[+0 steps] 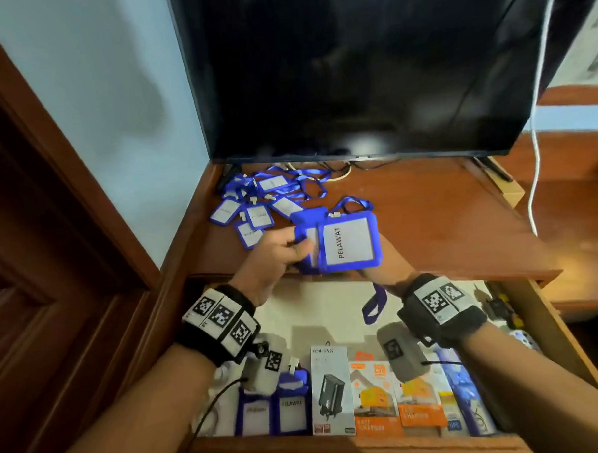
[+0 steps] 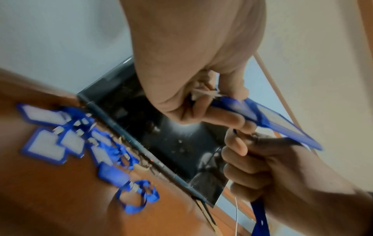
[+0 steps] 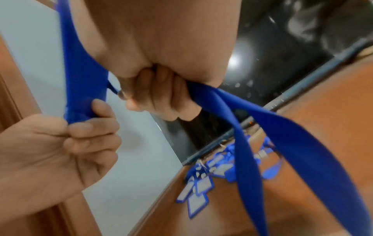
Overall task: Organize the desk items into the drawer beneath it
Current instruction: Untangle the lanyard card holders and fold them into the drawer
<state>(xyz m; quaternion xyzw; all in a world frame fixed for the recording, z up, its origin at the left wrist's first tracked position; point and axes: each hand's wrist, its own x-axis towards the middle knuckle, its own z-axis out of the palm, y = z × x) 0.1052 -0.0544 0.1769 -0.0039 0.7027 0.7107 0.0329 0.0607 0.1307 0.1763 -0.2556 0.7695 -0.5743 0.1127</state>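
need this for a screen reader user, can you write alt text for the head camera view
Both hands, left hand and right hand, hold blue badge holders marked PELAWAT above an open drawer of boxed chargers. More badge holders lie on the wooden desk below a dark screen.

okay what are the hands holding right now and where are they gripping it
Both hold blue badge holders marked PELAWAT. The left hand pinches their left edge; the right hand grips underneath, fingers curled round the blue lanyard.

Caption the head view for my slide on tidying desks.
Both hands, left and right, hold blue badge holders above the open drawer.
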